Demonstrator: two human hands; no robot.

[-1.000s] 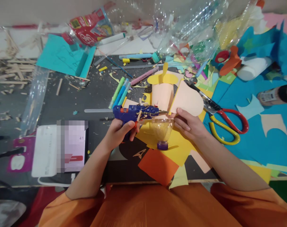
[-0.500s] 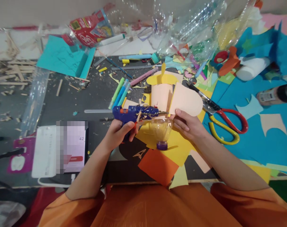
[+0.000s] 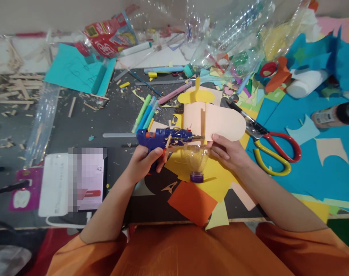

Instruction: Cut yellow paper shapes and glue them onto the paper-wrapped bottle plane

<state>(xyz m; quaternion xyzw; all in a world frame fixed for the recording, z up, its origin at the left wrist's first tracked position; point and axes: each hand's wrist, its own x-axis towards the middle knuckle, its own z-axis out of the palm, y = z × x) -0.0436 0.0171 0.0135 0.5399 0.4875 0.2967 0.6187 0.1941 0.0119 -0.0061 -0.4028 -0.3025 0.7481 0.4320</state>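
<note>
My left hand (image 3: 147, 161) is wrapped round the handle of a blue glue gun (image 3: 168, 137), a clear glue stick (image 3: 119, 135) poking out of its back. The gun's nozzle touches or nearly touches the yellow edge of a rounded cream paper piece (image 3: 228, 122). My right hand (image 3: 226, 149) pinches that piece at its lower left corner. Beside it lies a bottle with cream paper round its body (image 3: 193, 117), a yellow paper propeller shape (image 3: 196, 96) at its far end and a purple cap (image 3: 196, 177) at its near end.
Scissors (image 3: 275, 153) lie right of my right hand on blue paper (image 3: 312, 172). Markers (image 3: 145, 113) sit behind the glue gun. A phone (image 3: 91, 180) and white power bank (image 3: 53, 184) are at left. Clear plastic bottles (image 3: 234, 34) crowd the back. Orange paper (image 3: 193, 201) lies in front.
The rounded cream piece has turned flatter and shifted slightly left, its yellow edge now more upright against the wrapped bottle. My left hand and the glue gun have hardly moved.
</note>
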